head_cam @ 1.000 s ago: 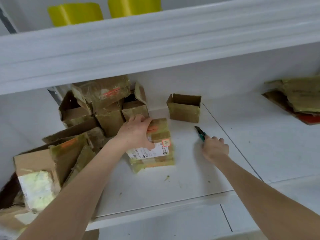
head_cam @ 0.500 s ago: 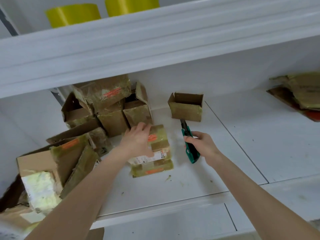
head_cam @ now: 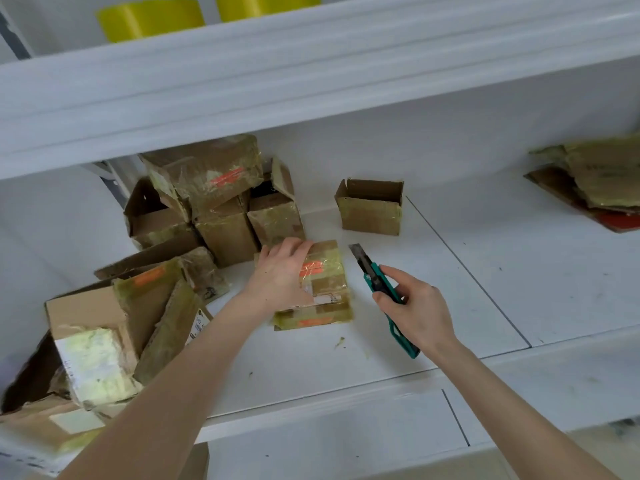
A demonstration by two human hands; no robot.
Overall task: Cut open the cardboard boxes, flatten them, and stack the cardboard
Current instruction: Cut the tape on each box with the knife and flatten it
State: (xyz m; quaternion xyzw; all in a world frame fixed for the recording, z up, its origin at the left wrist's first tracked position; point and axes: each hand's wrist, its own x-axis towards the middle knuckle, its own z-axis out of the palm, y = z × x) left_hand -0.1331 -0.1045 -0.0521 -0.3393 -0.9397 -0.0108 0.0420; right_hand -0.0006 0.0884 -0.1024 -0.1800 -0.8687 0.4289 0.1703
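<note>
On the white shelf, my left hand presses straight-fingered on the taped box so it cannot slide. My right hand curls round the green knife, blade out just beside the box, ready, I judge, to slit the tape.

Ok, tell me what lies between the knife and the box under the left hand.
Head view: only bare white shelf between the knife and that box.
</note>
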